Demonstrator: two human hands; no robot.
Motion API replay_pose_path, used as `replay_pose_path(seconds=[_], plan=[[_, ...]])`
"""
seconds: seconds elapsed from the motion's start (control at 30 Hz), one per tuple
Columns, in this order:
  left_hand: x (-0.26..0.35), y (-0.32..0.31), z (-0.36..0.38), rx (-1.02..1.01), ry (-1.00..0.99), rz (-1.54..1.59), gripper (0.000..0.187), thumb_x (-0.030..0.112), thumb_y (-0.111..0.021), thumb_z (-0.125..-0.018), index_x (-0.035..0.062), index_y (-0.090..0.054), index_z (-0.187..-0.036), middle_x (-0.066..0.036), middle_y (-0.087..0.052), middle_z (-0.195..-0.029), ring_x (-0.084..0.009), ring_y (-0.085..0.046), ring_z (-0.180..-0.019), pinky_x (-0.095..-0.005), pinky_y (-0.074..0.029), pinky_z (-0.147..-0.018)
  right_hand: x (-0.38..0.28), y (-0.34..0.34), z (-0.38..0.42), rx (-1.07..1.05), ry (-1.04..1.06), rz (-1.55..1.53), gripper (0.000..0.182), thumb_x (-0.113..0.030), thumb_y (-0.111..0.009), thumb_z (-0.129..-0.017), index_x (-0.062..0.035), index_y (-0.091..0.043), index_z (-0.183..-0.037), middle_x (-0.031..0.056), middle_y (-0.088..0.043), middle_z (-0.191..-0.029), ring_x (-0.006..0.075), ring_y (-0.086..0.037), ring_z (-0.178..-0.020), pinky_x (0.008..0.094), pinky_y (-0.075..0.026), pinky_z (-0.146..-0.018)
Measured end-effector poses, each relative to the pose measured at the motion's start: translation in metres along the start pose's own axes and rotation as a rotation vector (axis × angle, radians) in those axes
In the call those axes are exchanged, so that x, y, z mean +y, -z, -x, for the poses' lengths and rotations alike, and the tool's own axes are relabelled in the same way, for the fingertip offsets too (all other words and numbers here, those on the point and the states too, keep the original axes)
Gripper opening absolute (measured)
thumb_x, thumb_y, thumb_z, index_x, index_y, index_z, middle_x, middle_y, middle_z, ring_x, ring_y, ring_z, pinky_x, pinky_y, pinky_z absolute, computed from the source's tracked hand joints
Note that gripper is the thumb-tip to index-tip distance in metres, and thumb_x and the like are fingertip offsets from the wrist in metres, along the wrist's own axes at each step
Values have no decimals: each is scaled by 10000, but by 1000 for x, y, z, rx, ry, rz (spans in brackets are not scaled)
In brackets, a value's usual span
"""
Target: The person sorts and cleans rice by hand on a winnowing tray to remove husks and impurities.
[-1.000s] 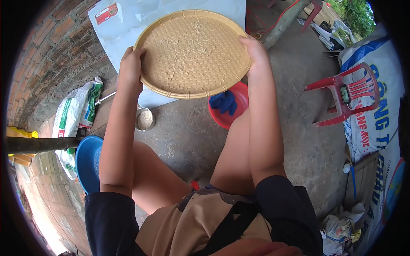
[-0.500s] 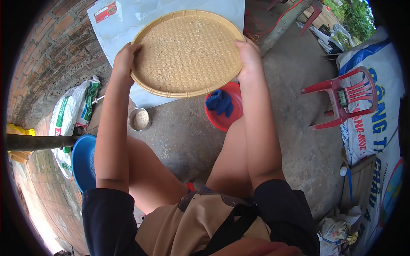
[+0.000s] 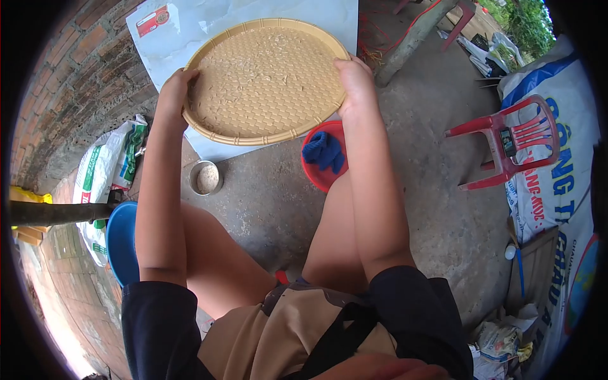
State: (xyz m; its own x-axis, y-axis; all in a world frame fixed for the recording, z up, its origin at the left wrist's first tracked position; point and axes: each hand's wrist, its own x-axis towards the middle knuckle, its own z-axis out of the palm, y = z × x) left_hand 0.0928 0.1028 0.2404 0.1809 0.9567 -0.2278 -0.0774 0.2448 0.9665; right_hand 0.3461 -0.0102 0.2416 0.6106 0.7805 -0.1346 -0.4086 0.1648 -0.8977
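While the left hand (image 3: 174,92) grips 1 woven tray (image 3: 303,111) at left, the right hand (image 3: 356,86) grasps its right rim; nearer, 1 metal bowl (image 3: 219,185) stands on the floor (image 3: 253,193).

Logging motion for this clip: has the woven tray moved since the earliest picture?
Yes: the woven tray has shifted left in view, nearer the red label on the white sheet.
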Motion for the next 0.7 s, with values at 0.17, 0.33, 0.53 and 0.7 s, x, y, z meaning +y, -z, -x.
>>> replay_pose_path(seconds=[0.17,0.33,0.53,0.7], plan=[[1,-9,8,-16,-71,-23,211,150,-467,-874,-11,-526,-996,-90,-560,-862,-156,-551,-719,-289,-473,-649,-5,11,-5,-104,-10,-82,336,-51,-427,-868,36,-503,-1184,182,-589,-1081,283,-615,-917,405,-522,-775],[4,7,-6,-42,134,1,223,150,-475,-869,-21,-542,-996,-97,-565,-845,-168,-570,-704,-298,-491,-633,26,-12,9,131,104,32,340,-73,-429,-874,46,-491,-1187,190,-582,-1096,299,-604,-949,420,-501,-816],[-6,-16,6,-16,-102,-70,188,128,-473,-859,-16,-531,-965,-75,-543,-809,-145,-520,-694,-282,-448,-643,-9,18,-14,-160,-202,-195,360,-131,-401,-900,38,-470,-1209,196,-578,-1111,295,-595,-987,433,-493,-842],[-2,7,-13,-83,84,-83,251,146,-462,-881,-31,-530,-1046,-103,-582,-859,-165,-585,-714,-286,-499,-636,13,-13,17,68,-10,-80,369,24,-393,-780,69,-505,-1128,176,-573,-1055,252,-589,-941,378,-479,-821]])
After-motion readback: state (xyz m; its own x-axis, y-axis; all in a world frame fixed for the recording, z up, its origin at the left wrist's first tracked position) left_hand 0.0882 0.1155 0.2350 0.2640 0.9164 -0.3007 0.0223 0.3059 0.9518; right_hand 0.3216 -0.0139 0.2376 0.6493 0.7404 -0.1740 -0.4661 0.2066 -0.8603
